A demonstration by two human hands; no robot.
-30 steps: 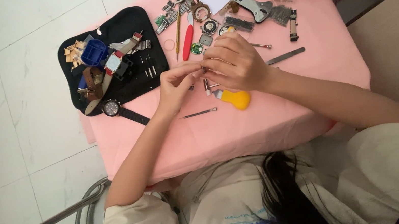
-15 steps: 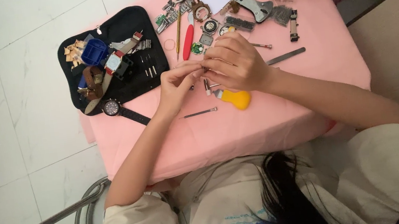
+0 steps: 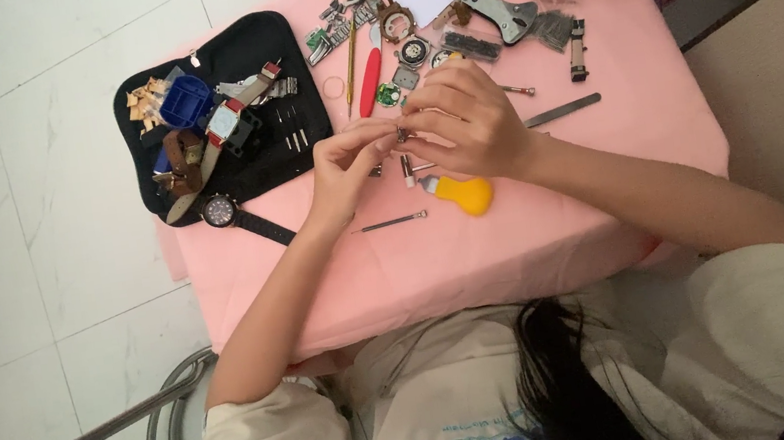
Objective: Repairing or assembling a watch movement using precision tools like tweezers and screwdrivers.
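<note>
A tiny metal part [image 3: 401,135], too small to identify, is being pinched between the fingertips of the left hand [image 3: 344,164] and the right hand [image 3: 465,120], both grips clenching on it just above the pink counter [image 3: 535,231]. Work is judged to be mid-way: movements and case parts [image 3: 410,51] are lying dismantled, while the yellow-handled tool [image 3: 459,194], thin screwdriver [image 3: 392,221] and tweezers [image 3: 561,110] are lying untouched nearby. A black-strapped watch [image 3: 221,211] is sitting whole beside the black tool pouch [image 3: 230,60].
</note>
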